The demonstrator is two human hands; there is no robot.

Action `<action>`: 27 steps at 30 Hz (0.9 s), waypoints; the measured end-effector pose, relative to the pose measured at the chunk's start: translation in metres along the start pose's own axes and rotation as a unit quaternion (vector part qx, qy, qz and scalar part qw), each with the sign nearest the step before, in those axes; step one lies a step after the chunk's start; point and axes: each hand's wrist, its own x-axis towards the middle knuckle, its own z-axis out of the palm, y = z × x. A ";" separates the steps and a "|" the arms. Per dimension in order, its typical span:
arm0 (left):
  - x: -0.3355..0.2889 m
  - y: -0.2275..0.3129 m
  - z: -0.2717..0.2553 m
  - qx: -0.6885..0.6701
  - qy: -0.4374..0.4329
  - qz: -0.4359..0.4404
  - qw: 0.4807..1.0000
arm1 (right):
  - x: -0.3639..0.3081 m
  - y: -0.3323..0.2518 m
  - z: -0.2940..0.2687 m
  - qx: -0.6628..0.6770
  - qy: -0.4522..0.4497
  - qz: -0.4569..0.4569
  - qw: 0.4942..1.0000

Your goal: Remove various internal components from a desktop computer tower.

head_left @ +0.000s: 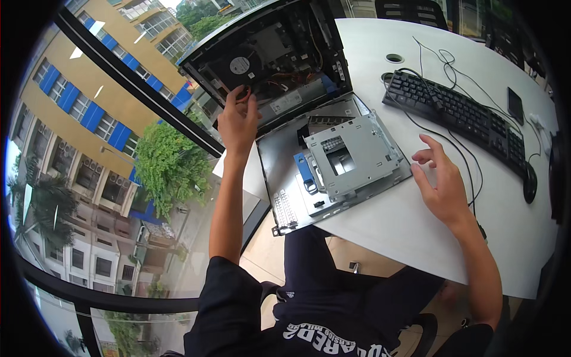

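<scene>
Orange and indistinct, an item (244, 95) meets the curled left hand (238, 122), hold unclear; right hand (441, 181) half-open, empty.

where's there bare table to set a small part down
Bare table shows between the case and right hand, down to the near edge; on the near side of the mouse; and between case and keyboard, left of the round hole. Around the keyboard, cables crowd it.

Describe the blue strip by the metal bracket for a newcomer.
On the white table, find the opened computer case, one half lying flat and the other tilted up. The flat half carries a raised grey metal bracket; the strip runs along that bracket's left side. Narrow and bright blue, it stands out against the grey metal around it.
</scene>
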 end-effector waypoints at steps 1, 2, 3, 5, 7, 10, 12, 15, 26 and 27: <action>0.005 -0.003 -0.011 0.032 -0.004 -0.012 0.999 | 0.000 -0.006 0.008 -0.013 0.005 -0.005 1.000; 0.011 -0.005 -0.019 0.066 -0.017 0.002 0.998 | 0.000 -0.010 0.015 -0.026 0.009 -0.010 1.000; 0.003 0.002 -0.017 0.069 -0.017 0.001 0.997 | -0.002 -0.001 0.008 -0.023 0.006 -0.011 1.000; -0.011 0.012 -0.008 0.140 -0.039 0.005 0.989 | -0.007 0.018 -0.004 -0.087 0.006 -0.063 0.994; -0.001 0.011 -0.007 0.167 -0.040 0.024 0.985 | -0.009 0.016 -0.002 -0.085 0.011 -0.058 0.995; 0.007 0.011 0.000 0.206 -0.040 0.045 0.977 | -0.010 0.014 -0.002 -0.089 0.008 -0.049 0.995; 0.011 0.009 0.004 0.230 -0.038 0.062 0.970 | -0.010 0.013 -0.002 -0.087 0.006 -0.044 0.995; 0.013 0.003 0.006 0.205 -0.046 0.025 0.977 | -0.010 0.013 -0.001 -0.089 0.008 -0.052 0.995; 0.012 -0.009 -0.001 0.138 -0.058 0.028 0.988 | -0.012 0.011 -0.004 -0.120 -0.027 -0.043 0.991; 0.014 -0.009 -0.003 0.120 -0.065 0.029 0.990 | -0.011 0.010 -0.005 -0.119 -0.026 -0.042 0.992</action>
